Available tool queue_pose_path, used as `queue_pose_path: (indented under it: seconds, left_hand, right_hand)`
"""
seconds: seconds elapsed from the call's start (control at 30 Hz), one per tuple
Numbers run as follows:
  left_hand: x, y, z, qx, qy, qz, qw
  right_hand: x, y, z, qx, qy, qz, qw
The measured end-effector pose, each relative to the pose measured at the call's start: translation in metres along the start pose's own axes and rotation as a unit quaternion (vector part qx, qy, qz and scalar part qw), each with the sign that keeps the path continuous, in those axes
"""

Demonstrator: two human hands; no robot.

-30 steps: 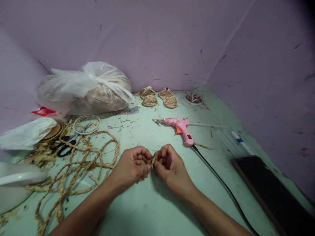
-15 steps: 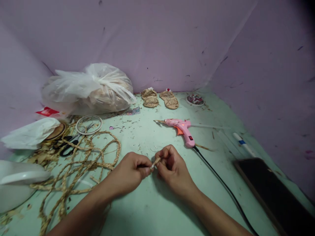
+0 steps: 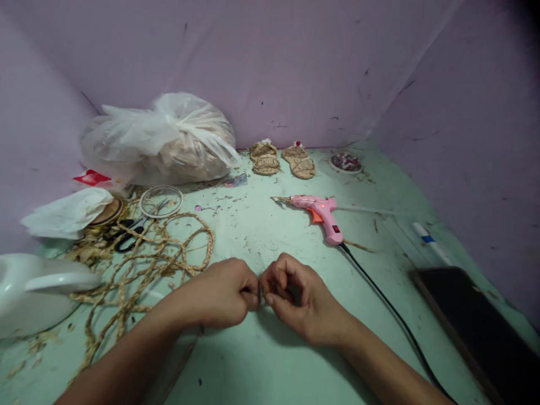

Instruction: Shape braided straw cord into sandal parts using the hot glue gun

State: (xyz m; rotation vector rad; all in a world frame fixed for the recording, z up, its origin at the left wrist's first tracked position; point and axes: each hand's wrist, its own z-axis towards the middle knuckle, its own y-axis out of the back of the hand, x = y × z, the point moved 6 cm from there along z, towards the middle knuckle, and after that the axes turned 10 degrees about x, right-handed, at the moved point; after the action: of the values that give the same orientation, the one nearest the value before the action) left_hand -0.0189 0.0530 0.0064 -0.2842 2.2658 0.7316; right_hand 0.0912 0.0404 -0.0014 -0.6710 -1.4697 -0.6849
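Observation:
My left hand (image 3: 230,292) is a closed fist, its knuckles up and its thumb tucked against the fingers. Facing it, my right hand (image 3: 295,295) pinches with thumb and forefinger. The fingertips of both hands meet just above the table. A tiny whitish bit (image 3: 262,301) shows between them; the rest of the small tan-and-white piece is hidden by the fingers. Left of my left hand lies a loose tangle of braided straw cord (image 3: 211,247). Beyond my right hand rests a pink glue gun (image 3: 323,211), nozzle to the left, with a clear glue stick in its back.
A tied plastic bag (image 3: 181,143) stands at the back, beside two small woven slippers (image 3: 265,160) and a dish of beads (image 3: 346,163). Scissors (image 3: 130,239) and a white ring (image 3: 161,202) lie left. A black phone (image 3: 472,326) and the gun's cord (image 3: 386,315) are right.
My hands have come closer together, and the left has turned knuckles up. The small tan-and-white piece seen between them is now mostly covered. The view has shifted slightly.

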Motion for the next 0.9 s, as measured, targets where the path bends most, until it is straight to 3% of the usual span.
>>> queue_pose_path:
  seconds: [0.1, 0.17, 0.23, 0.3, 0.4, 0.57, 0.9]
  left_hand:
    - [0.002, 0.009, 0.002, -0.092, 0.011, 0.020, 0.996]
    - [0.002, 0.015, 0.002, -0.135, 0.012, 0.033, 0.990]
    - [0.000, 0.018, 0.002, -0.172, 0.006, 0.036, 0.984]
    - [-0.001, 0.020, 0.000, -0.209, 0.001, 0.039, 0.977]
    - [-0.003, 0.019, -0.002, -0.250, 0.003, 0.051, 0.967]
    - [-0.006, 0.011, -0.001, -0.272, -0.012, 0.066, 0.960]
    - [-0.002, 0.010, 0.002, -0.252, -0.023, -0.040, 0.967]
  right_hand:
    - [0.004, 0.007, -0.002, -0.070, 0.031, -0.071, 0.995]
    - [0.009, 0.016, -0.007, -0.168, 0.064, -0.115, 0.977]
    - [0.009, 0.026, -0.011, -0.265, 0.069, -0.100, 0.956]
    - [0.002, 0.032, -0.012, -0.304, 0.029, -0.034, 0.951]
    - [-0.008, 0.030, -0.007, -0.266, -0.036, 0.011, 0.963]
    - [-0.014, 0.022, -0.001, -0.186, -0.075, -0.087, 0.976]
    - [-0.014, 0.023, 0.000, -0.212, -0.066, -0.093, 0.971]
